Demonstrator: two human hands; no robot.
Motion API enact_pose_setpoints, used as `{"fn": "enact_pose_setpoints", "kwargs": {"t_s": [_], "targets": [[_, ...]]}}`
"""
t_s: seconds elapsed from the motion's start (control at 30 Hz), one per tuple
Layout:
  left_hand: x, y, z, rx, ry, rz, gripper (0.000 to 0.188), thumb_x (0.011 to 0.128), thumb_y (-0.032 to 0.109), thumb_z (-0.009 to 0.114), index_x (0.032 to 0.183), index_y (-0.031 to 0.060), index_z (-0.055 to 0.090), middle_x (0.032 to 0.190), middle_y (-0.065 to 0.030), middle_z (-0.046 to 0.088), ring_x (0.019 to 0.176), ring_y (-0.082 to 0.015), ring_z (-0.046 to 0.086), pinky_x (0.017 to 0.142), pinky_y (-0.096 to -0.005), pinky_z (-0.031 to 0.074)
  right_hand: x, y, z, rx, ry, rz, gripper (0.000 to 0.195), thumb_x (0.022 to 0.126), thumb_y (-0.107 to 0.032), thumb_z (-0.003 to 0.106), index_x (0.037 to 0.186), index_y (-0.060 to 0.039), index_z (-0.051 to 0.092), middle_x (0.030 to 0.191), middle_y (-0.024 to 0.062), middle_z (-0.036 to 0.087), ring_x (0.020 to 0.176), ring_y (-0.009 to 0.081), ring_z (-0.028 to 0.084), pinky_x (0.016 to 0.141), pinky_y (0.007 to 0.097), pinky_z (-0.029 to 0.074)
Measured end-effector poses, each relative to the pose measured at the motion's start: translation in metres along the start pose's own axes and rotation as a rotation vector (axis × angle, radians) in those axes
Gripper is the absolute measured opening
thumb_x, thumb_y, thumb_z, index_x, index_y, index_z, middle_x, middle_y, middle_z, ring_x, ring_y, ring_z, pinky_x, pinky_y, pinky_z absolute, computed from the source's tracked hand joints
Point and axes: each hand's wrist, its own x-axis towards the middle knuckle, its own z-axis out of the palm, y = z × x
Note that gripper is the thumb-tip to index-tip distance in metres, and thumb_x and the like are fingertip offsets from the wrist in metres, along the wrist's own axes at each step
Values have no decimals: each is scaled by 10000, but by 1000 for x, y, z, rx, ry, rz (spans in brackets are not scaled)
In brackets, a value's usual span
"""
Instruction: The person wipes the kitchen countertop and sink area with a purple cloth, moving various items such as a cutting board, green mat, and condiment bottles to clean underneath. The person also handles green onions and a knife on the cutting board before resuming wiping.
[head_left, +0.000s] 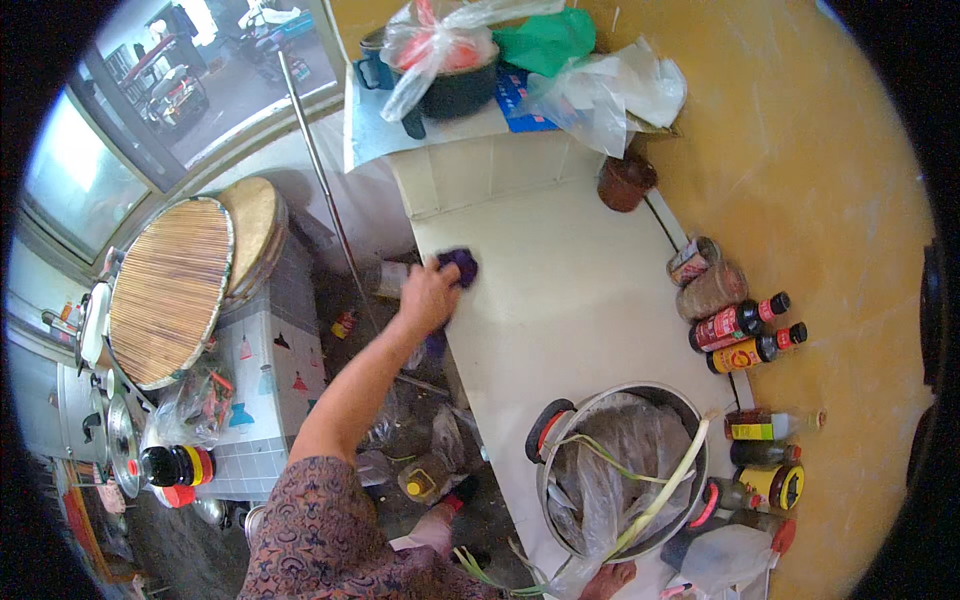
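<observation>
My left hand grips a dark purple cloth at the left edge of a white countertop. The cloth is bunched under my fingers and slightly blurred. Only part of my right hand shows at the bottom, beside the near rim of a large metal pot; what it holds or touches is hidden. Inside the pot lies a clear plastic bag. A long scallion rests across the rim, its green leaves hanging toward me.
Sauce bottles and jars line the counter's right edge, with a brown pot farther back. A shelf holds a dark pot and bags. Leftward are a metal pole and a round reed tray. An oil bottle stands below.
</observation>
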Motion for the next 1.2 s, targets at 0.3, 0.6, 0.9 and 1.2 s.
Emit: {"fn": "enact_pose_setpoints", "kwargs": {"t_s": [0.3, 0.6, 0.9, 1.2], "targets": [[-13, 14, 2, -164, 124, -128, 243, 773, 165, 681, 1010, 129, 642, 1115, -221, 505, 978, -422, 558, 787, -528, 508, 2, 2, 2, 24, 55, -24, 423, 959, -259, 429, 1300, -10, 460, 1325, 253, 455, 1244, 451, 385, 1005, 599, 294], [-26, -19, -1, -181, 131, 7, 245, 744, 177, 711, 985, 156, 671, 1011, -193, 549, 931, -403, 593, 784, -506, 508, -2, 0, 2, -8, -83, 15, 489, 964, -313, 382, 1351, -19, 438, 1369, 252, 424, 1282, 453, 344, 1037, 609, 244], [68, -25, -4, 188, 158, -159, 243, 828, 188, 635, 1070, 172, 647, 1080, -157, 580, 989, -388, 593, 762, -501, 535, -3, -2, -10, 72, 7, -2, 496, 983, -374, 341, 1318, -27, 458, 1364, 233, 432, 1244, 461, 362, 1016, 611, 259], [-31, 91, 10, 146, -168, 425, 198, 829, 158, 588, 1012, 192, 655, 1068, -143, 564, 993, -363, 588, 720, -488, 549, 12, -17, -19, 47, 63, -6, 479, 889, -288, 451, 1261, 7, 509, 1311, 246, 468, 1207, 454, 391, 1017, 596, 276]]}}
